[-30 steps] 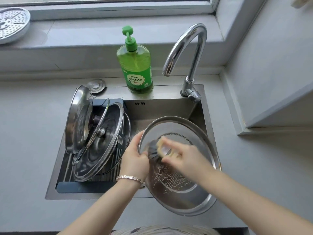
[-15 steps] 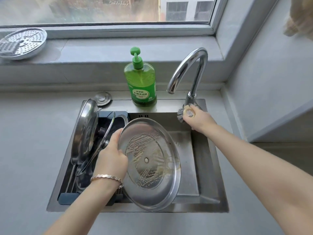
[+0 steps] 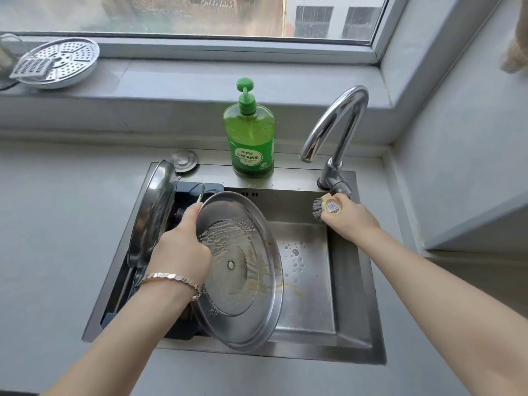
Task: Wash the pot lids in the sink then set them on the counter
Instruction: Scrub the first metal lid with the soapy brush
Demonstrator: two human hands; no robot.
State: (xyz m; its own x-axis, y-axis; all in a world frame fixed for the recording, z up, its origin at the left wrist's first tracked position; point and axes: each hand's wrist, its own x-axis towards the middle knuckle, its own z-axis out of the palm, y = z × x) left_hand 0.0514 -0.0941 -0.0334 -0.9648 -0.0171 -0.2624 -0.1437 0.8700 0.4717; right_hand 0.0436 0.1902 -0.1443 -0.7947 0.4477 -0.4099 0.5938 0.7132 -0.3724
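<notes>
Two bare hands are working over a stainless sink [image 3: 353,324] set into a grey desk [image 3: 51,238]. The left hand [image 3: 183,250], which is wearing a bracelet [image 3: 171,278] at the wrist, is gripping the left edge of a large steel pot lid [image 3: 243,284]. Its fingers are wrapping round the rim and holding the lid tilted above the basin. The lid's inner face is showing streaks of suds and is turning toward the camera.

The right hand [image 3: 353,221] is reaching to the sink's back right corner. Its fingers are curling tightly round a round-headed brush [image 3: 325,208] with grey bristles. The brush is sitting just beside the base of the faucet [image 3: 337,130]; whether the two are touching cannot be told.

More lids [image 3: 153,212] are leaning upright in a dark rack [image 3: 188,192] along the sink's left side. A green soap bottle [image 3: 251,141] is standing on the back ledge, and a small metal stopper [image 3: 184,160] is lying to its left. A perforated steamer plate [image 3: 65,62] is resting on the windowsill [image 3: 200,81].
</notes>
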